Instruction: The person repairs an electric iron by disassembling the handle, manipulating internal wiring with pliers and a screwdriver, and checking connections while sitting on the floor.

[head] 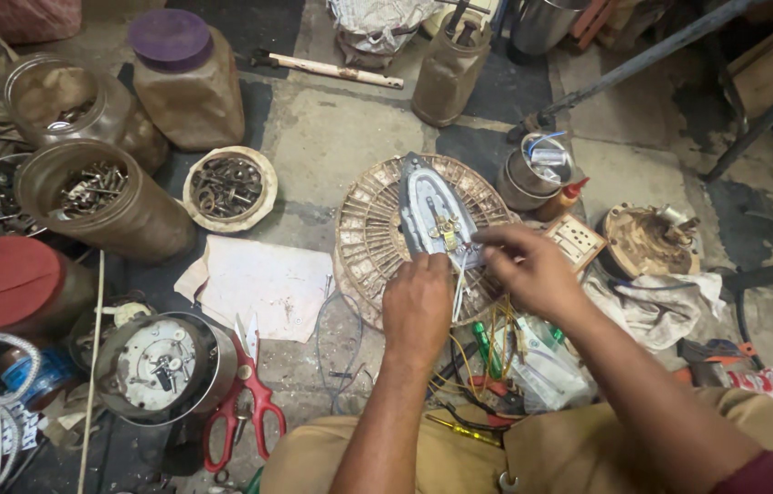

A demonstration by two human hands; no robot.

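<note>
An iron soleplate [425,203], grey metal with small brass parts near its heel, lies upside down on a round ribbed fan guard [364,240]. My left hand [417,306] is closed at the soleplate's near end, pinching thin white wires [459,291] that run down from it. My right hand [526,267] reaches in from the right, its fingers pinched on the wires and the brass terminal at the heel. Both forearms come up from my lap.
Jars of screws and metal bits [94,190] stand at left, a bowl of rusty parts [227,187] beside them. Red-handled scissors [247,402], a sheet of paper [263,284], a round motor part [160,364], a socket plate [575,240] and loose coloured wires [483,352] crowd the floor.
</note>
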